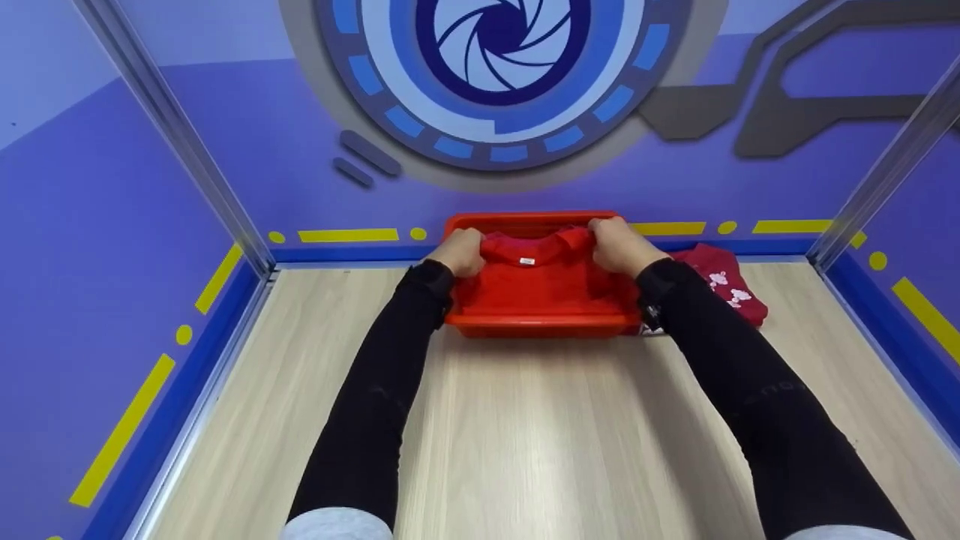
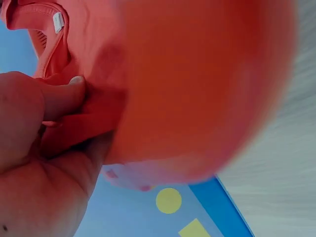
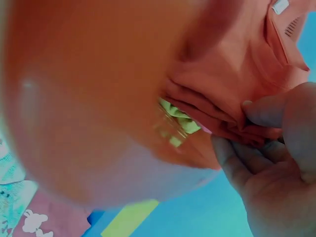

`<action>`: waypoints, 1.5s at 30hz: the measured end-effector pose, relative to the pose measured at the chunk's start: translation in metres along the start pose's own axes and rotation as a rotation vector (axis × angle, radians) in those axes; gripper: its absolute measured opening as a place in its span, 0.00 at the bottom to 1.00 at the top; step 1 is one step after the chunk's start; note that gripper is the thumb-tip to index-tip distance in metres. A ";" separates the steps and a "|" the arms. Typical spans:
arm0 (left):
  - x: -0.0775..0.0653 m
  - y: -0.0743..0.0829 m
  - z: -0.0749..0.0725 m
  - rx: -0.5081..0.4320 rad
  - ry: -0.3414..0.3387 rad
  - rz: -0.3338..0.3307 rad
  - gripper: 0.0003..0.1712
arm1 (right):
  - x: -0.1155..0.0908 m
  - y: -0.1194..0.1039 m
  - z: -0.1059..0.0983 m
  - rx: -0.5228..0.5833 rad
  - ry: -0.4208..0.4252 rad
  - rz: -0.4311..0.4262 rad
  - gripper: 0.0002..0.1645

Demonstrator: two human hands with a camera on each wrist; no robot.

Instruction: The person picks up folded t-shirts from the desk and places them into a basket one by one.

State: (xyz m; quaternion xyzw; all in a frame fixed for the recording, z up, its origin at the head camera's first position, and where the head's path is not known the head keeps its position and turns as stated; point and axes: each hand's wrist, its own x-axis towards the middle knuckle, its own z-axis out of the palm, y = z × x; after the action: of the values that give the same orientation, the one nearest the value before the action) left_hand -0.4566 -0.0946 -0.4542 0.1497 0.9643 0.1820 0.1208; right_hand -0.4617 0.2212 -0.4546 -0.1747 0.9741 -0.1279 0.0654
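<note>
Your two black sleeves, the left sleeve (image 1: pixel 360 397) and the right sleeve (image 1: pixel 757 397), lie nearest the camera, each ending in a pale grey edge at the near side, and both reach toward the far wall (image 1: pixel 247 135). Between your hands is a red shirt (image 1: pixel 540 289), its collar toward the far side with a small white label (image 1: pixel 527 261) inside the neck. It sits within the rim of a red tub (image 1: pixel 540 324), which stands on the surface (image 1: pixel 525 435) near the wall; you cannot tell how firmly the shirt rests on what is below.

Your left grip (image 1: pixel 461 251) is closed on the shirt's left shoulder, thumb on top and fingers tucked underneath. Your right grip (image 1: pixel 619 246) pinches the right shoulder the same way, thumb above the cloth and fingers below, where the right wrist view shows several layers of fabric stacked together. Under those layers a bit of yellow-green cloth (image 3: pixel 180 118) peeks out, just beside the tub's blurred wall.

To the right of the tub, on the surface, lies a dark red garment (image 1: pixel 716 277) with white animal shapes, partly hidden by your right arm. Pale teal cloth (image 3: pixel 12 173) with a pattern shows beside it.
</note>
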 end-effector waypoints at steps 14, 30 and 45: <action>0.001 0.010 0.002 0.187 0.221 0.119 0.25 | -0.009 -0.016 0.006 -0.164 0.238 0.044 0.19; -0.026 0.034 0.015 0.177 -0.188 0.071 0.29 | -0.025 -0.034 0.010 -0.031 -0.174 -0.078 0.24; -0.077 0.034 0.039 -0.035 -0.354 0.051 0.59 | -0.080 -0.041 0.031 0.094 -0.376 -0.006 0.54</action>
State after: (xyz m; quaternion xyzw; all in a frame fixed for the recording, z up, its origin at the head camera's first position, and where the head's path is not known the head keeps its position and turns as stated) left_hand -0.3654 -0.0774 -0.4627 0.2019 0.9206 0.1726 0.2863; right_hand -0.3687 0.2055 -0.4670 -0.1952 0.9370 -0.1387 0.2542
